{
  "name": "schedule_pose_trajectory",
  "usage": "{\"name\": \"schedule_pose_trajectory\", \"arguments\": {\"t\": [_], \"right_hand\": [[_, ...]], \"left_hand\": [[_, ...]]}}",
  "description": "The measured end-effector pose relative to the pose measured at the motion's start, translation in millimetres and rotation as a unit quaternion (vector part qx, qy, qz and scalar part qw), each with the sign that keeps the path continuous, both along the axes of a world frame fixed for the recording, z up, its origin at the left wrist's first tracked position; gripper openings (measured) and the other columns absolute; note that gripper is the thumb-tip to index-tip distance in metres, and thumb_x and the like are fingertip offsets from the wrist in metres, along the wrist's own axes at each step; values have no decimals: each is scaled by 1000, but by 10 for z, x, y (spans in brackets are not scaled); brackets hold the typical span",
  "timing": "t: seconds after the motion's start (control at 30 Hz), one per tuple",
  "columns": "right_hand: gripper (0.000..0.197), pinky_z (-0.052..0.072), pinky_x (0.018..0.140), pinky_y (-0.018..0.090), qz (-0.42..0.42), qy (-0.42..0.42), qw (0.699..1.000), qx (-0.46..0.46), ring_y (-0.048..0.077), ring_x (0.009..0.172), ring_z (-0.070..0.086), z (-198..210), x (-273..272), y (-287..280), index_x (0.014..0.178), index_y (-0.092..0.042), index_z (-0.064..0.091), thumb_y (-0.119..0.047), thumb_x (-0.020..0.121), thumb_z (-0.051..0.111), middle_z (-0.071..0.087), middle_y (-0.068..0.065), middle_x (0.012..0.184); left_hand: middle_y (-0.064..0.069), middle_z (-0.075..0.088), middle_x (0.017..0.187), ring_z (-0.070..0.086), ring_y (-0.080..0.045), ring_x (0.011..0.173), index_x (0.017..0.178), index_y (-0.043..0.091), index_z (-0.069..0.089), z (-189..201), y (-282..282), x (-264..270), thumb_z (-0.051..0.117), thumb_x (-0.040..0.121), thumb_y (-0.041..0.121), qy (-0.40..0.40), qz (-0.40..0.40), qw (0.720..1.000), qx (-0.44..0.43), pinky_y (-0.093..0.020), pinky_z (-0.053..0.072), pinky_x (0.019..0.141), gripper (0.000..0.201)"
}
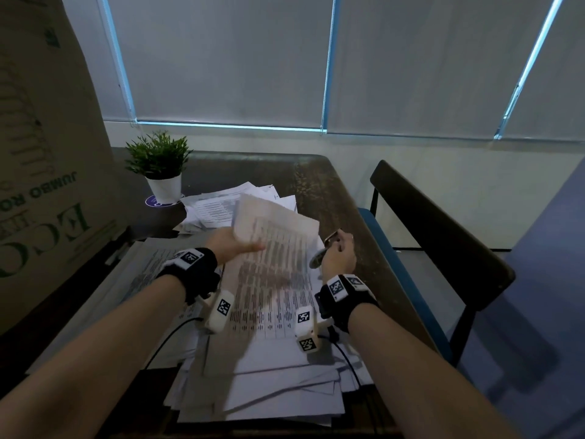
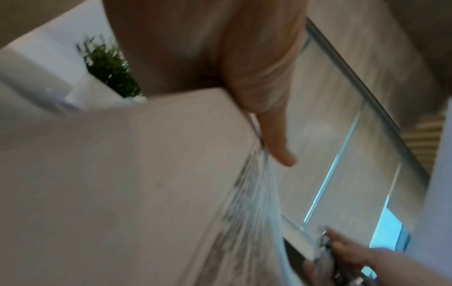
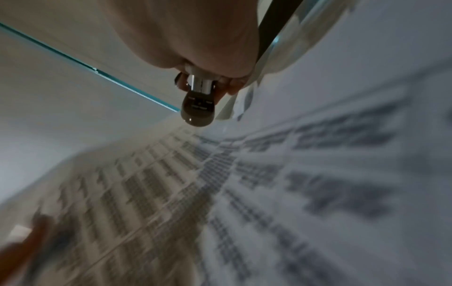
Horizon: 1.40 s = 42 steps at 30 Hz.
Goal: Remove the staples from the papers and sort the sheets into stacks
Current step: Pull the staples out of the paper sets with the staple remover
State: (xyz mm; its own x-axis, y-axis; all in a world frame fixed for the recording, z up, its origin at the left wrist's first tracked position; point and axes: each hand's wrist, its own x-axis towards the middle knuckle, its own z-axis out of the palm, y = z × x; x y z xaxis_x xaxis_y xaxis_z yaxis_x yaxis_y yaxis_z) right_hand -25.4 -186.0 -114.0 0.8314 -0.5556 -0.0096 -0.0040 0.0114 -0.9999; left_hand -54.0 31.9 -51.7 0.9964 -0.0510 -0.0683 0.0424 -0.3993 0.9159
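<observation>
A printed sheet (image 1: pixel 272 236) is gripped in the left hand (image 1: pixel 229 242), a metal tool (image 1: pixel 326 248) in the right hand (image 1: pixel 338 258) — loose papers (image 1: pixel 253 384) on the table (image 1: pixel 332 191) appear largely unsorted

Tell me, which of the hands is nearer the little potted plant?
Left. The left hand holds up a printed sheet just in front of the potted plant; the right hand, gripping a metal tool, is farther right.

Dark table (image 1: pixel 319 185) under paper stacks (image 1: pixel 272 369), potted plant (image 1: pixel 160 166).
</observation>
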Motion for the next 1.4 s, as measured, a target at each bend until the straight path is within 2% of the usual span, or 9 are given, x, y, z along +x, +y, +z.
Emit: {"name": "schedule_pose_trajectory", "arguments": {"t": [0.13,0.27,0.43,0.53,0.67,0.83,0.93,1.07,1.4], "right_hand": [[37,48,100,44,19,34,998,42,31,117,57,-70,36,108,131,-29,56,-13,102,39,55,10,135],[40,52,96,44,11,19,998,58,29,113,60,-86,69,169,134,-34,52,-15,102,39,56,7,135],[55,40,80,27,81,39,991,95,30,107,55,26,120,212,153,-24,27,-19,102,46,52,15,132],[44,44,61,33,127,64,984,107,29,80,57,-53,158,232,142,-16,41,-22,100,49,60,16,104],[55,53,69,43,137,75,978,137,37,97,65,-590,507,183,125,-22,48,-48,77,58,64,18,117],[76,49,97,49,132,64,975,169,27,111,64,-881,712,87,140,-23,47,-51,70,62,64,10,126],[41,50,73,41,153,53,966,200,28,95,67,-484,341,98,135,-26,47,-33,95,54,67,14,115],[25,40,60,32,145,35,962,230,24,65,64,-364,202,28,128,-21,50,-20,103,45,71,12,84],[21,35,61,29,157,46,958,235,22,69,64,-360,204,18,123,-22,53,-21,104,44,71,11,84]], "left_hand": [[-10,65,112,65,-29,100,120,25,49,-103,-24,7,66,80,-1,149,-146,976,68,-42,56,76,51],[-26,62,112,60,-33,97,114,-6,58,-204,95,191,60,90,11,-41,67,969,235,-34,45,76,29],[-23,51,132,49,-37,121,134,1,45,-39,448,323,44,96,8,-14,174,926,335,-38,39,98,39],[-24,51,132,48,-37,122,130,-7,49,-102,733,328,45,97,11,15,225,912,343,-38,39,100,38],[-25,34,145,34,-34,135,136,-15,33,-281,1040,227,25,104,9,96,315,875,354,-40,27,108,40],[-34,34,137,34,-46,125,132,-6,41,-326,994,205,39,99,15,-53,413,849,325,-55,27,104,40],[-26,56,113,53,-39,104,112,1,57,-304,637,278,51,87,6,-126,254,891,353,-42,44,87,26],[-8,54,68,53,-23,68,73,9,55,-323,164,265,59,87,14,45,82,963,254,-27,41,63,16],[-18,43,140,45,-33,123,146,5,26,-377,214,401,61,90,21,143,67,919,361,-35,42,95,69]]}}
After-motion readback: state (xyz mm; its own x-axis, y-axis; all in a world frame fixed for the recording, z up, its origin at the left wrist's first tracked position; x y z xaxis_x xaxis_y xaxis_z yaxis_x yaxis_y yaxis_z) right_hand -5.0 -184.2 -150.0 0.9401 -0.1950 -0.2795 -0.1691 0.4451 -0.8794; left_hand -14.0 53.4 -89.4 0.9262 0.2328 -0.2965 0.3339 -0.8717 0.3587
